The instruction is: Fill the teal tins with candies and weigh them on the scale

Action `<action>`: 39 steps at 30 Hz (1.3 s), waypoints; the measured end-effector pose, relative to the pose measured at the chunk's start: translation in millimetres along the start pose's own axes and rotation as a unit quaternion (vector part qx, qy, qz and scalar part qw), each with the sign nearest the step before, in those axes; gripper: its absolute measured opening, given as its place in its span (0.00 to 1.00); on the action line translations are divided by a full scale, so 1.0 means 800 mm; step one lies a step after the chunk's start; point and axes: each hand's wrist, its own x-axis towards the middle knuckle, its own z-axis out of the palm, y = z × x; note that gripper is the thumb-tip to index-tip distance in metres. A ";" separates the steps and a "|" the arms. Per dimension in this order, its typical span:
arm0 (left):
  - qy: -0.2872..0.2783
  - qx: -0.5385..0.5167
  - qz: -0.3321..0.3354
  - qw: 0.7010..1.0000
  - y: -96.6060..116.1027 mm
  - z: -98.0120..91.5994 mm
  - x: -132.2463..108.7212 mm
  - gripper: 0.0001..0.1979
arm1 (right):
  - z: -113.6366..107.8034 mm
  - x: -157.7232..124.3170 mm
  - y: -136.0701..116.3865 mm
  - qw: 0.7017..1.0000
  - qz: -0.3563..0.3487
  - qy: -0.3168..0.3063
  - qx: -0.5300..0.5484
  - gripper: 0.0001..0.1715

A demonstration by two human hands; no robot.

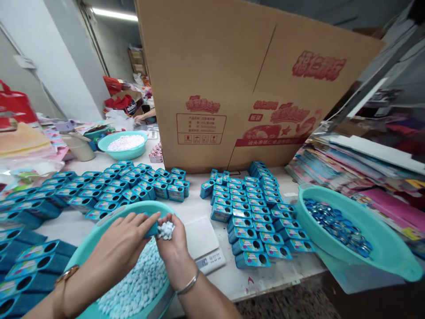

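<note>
Over a teal basin (166, 206) of pale blue and white candies (136, 279), both of my hands work close together. My left hand (122, 241) grips a small blue box (152, 229), tilted with its end toward my other palm; the fingers hide most of it. A small heap of candies (166, 230) lies in my right hand (174, 246), which is cupped with its fingers curled around them. Just right of that hand sits a white digital scale (202, 239) with a lit display.
Rows of blue boxes with round holes (250, 245) stand right of the scale. More blue boxes (109, 188) fill the left side. A teal tub (381, 235) holds shiny blue round pieces. Behind rises a large carton (212, 57). Another person's hand (142, 117) shows beyond.
</note>
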 end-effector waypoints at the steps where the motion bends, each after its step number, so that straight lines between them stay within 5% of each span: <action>1: 0.004 -0.012 -0.006 1.000 -0.001 0.004 -0.001 0.23 | 0.003 -0.001 -0.007 1.000 -0.006 0.008 0.005 0.04; 6: 0.052 -0.094 -0.044 0.993 0.010 0.021 0.003 0.29 | 0.020 -0.017 -0.065 0.999 -0.009 -0.009 0.045 0.06; 10: 0.080 -0.211 -0.022 0.974 0.040 0.022 0.033 0.30 | 0.025 -0.049 -0.134 0.996 0.002 -0.073 0.051 0.06; 17: 0.021 -0.317 0.059 0.946 0.089 0.075 0.091 0.22 | -0.028 -0.080 -0.222 0.987 -0.108 -0.101 0.054 0.05; 24: -0.058 -0.273 0.046 0.959 0.101 0.144 0.092 0.22 | -0.070 -0.067 -0.239 0.981 -0.174 -0.085 -0.019 0.07; 30: 0.049 -0.263 0.035 0.963 0.089 0.111 0.082 0.47 | -0.069 -0.067 -0.248 0.982 -0.148 -0.114 0.001 0.07; 34: 0.085 -0.281 -0.011 0.956 0.058 0.094 0.070 0.42 | -0.064 -0.063 -0.247 0.985 -0.140 -0.102 -0.017 0.07; 39: 0.059 -0.285 -0.039 0.956 0.033 0.108 0.054 0.39 | -0.046 -0.053 -0.231 0.990 -0.110 -0.091 -0.007 0.10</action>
